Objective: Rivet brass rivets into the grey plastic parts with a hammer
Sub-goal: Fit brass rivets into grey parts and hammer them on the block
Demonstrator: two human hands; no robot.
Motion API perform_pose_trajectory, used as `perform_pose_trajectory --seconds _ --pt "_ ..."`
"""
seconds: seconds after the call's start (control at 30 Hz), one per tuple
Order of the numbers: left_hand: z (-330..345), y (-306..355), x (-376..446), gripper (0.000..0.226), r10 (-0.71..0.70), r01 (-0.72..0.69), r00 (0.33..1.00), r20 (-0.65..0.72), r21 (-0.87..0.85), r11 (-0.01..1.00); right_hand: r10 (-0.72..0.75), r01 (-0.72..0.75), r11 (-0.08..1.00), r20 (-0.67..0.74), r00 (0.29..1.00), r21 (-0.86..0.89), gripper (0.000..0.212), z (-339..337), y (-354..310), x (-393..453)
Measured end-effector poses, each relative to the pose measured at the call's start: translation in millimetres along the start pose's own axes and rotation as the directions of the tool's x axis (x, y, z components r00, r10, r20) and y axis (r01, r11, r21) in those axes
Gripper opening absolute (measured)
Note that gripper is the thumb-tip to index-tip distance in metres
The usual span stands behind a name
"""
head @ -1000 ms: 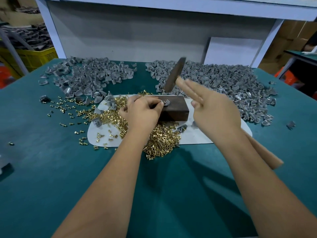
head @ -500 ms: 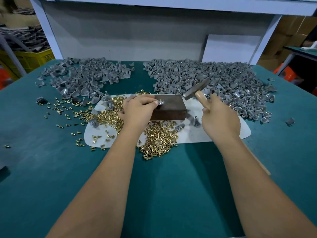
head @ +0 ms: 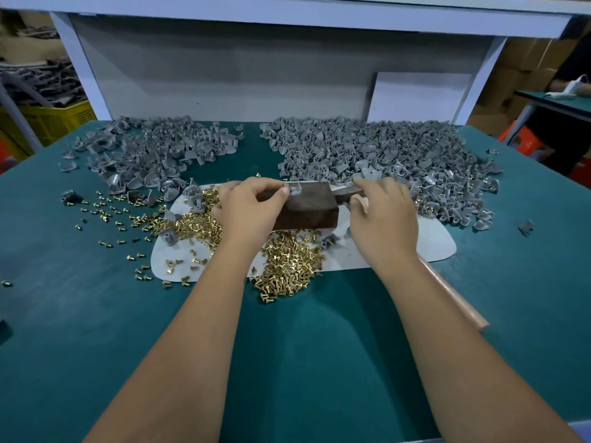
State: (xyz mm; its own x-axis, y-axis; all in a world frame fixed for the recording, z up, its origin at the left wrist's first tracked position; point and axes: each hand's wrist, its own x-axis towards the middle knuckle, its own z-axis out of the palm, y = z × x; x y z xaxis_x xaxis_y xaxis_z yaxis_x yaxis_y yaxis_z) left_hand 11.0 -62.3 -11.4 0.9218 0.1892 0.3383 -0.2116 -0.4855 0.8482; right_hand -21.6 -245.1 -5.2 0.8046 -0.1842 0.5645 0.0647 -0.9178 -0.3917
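Head view: the left hand (head: 248,212) pinches a grey plastic part (head: 295,188) on the dark block (head: 308,206) at centre. At 3 o'clock of the block, the right hand (head: 382,219) grips the hammer (head: 347,192), its head low beside the block. Brass rivets (head: 284,263) lie heaped at 6 o'clock.
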Motion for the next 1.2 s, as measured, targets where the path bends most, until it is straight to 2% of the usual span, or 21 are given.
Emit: perform_pose_trajectory --seconds 0.07,0.13,0.23,0.33,0.4,0.47,0.53,0.57,0.6,0.67,0.73,0.83,0.9,0.97,1.03,1.1,1.2 --pt "-1 0 2 0.004 0.007 -0.004 0.999 0.043 -0.072 0.997 -0.009 -0.01 0.961 0.066 0.998 0.275 0.034 4 -14 -5" --pt "-1 0 3 0.012 0.028 -0.011 0.993 0.117 -0.144 0.99 -0.004 -0.069 0.874 0.149 0.989 0.481 0.042 7 -25 -11" --pt "0 2 3 0.018 0.104 -0.054 0.97 0.22 -0.225 0.973 -0.009 -0.13 0.804 0.23 0.973 0.58 0.044 11 -34 -11" --pt "2 2 3 0.018 0.13 -0.065 0.959 0.251 -0.25 0.966 0.011 -0.164 0.773 0.244 0.97 0.612 0.025 9 -41 -2" --pt "2 0 4 0.017 0.122 -0.058 0.963 0.242 -0.255 0.965 0.025 -0.235 0.773 0.342 0.94 0.589 0.018 6 -43 10" --pt "3 -1 4 0.016 0.118 -0.067 0.965 0.233 -0.214 0.975 0.016 -0.284 0.814 0.47 0.882 0.507 0.019 0 -42 28" --pt "3 -2 4 0.017 0.101 -0.073 0.973 0.209 -0.138 0.988 0.038 -0.294 0.801 0.445 0.895 0.522 0.024 -5 -38 49" --pt "3 -1 3 0.016 0.087 -0.066 0.977 0.192 -0.112 0.991 0.084 -0.314 0.77 0.4 0.912 0.555 0.033 -7 -35 58" --pt "3 0 3 0.015 0.078 -0.061 0.981 0.175 -0.103 0.993 0.148 -0.345 0.752 0.367 0.919 0.561 0.052 -5 -31 65" --pt "4 0 3 0.015 0.064 -0.048 0.985 0.159 -0.104 0.993 0.279 -0.413 0.793 0.335 0.9 0.448 0.081 3 -26 72" --pt "5 -1 4 0.016 0.036 -0.024 0.989 0.14 -0.085 0.996 0.335 -0.416 0.863 0.291 0.896 0.287 0.085 16 -25 66" --pt "7 -4 7 0.022 -0.006 0.016 0.992 0.126 -0.073 0.997 0.268 -0.3 0.935 0.177 0.947 0.191 0.076 34 -34 40" --pt "5 -4 8 0.029 -0.014 0.021 0.994 0.104 -0.069 0.997 0.125 -0.137 0.98 0.092 0.988 0.145 0.065 40 -43 22" --pt "-2 -5 11 0.035 0.001 -0.002 1.0 0.027 0.021 1.0 -0.051 0.05 0.994 0.013 0.999 0.1 0.056 40 -54 11" --pt "-15 -11 16 0.037 0.017 0.004 0.995 -0.094 0.212 0.977 -0.216 0.218 0.964 -0.024 0.976 0.151 0.047 37 -67 2" --pt "-31 -20 21 0.04 0.006 0.068 0.983 -0.185 0.389 0.919 -0.381 0.366 0.892 0.006 0.924 0.265 0.035 32 -80 -8" --pt "-48 -31 21 0.051 -0.163 0.228 0.973 -0.166 0.542 0.809 -0.563 0.506 0.812 0.163 0.81 0.292 0.027 35 -91 -24"
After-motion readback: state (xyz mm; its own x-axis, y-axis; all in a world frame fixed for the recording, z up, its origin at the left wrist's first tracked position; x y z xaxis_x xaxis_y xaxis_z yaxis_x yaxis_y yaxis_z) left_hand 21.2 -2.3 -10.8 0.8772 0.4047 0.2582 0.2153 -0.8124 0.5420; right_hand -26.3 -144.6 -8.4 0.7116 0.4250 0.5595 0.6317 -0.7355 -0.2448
